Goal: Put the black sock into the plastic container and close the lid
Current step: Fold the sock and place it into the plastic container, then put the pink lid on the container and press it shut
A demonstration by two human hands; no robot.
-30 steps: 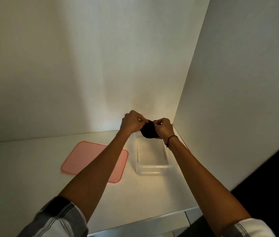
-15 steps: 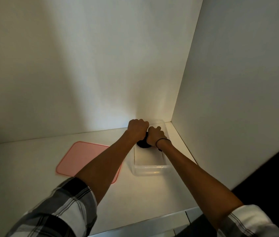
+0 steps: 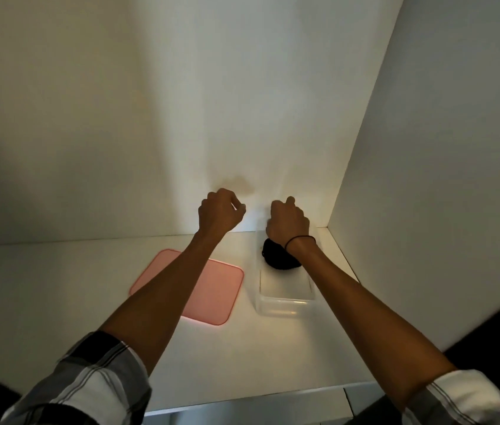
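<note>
The black sock (image 3: 279,258), balled up, lies inside the clear plastic container (image 3: 285,305) at its far end. The container stands open on the white shelf, close to the right wall. Its pink lid (image 3: 212,296) lies flat on the shelf to the left, partly under my left forearm. My left hand (image 3: 218,213) hovers above the shelf left of the container, fingers curled, holding nothing. My right hand (image 3: 288,223) is raised just above the sock, fingers curled, nothing in it; my wrist hides part of the sock.
The white shelf (image 3: 58,302) is enclosed by a back wall (image 3: 181,118) and a right side wall (image 3: 442,179). Its front edge (image 3: 242,403) runs across the bottom. The container sits near the back right corner.
Both hands held the sock over the container, lowered it in, then let go. They have now lifted and moved apart, and the sock stays in the container.
</note>
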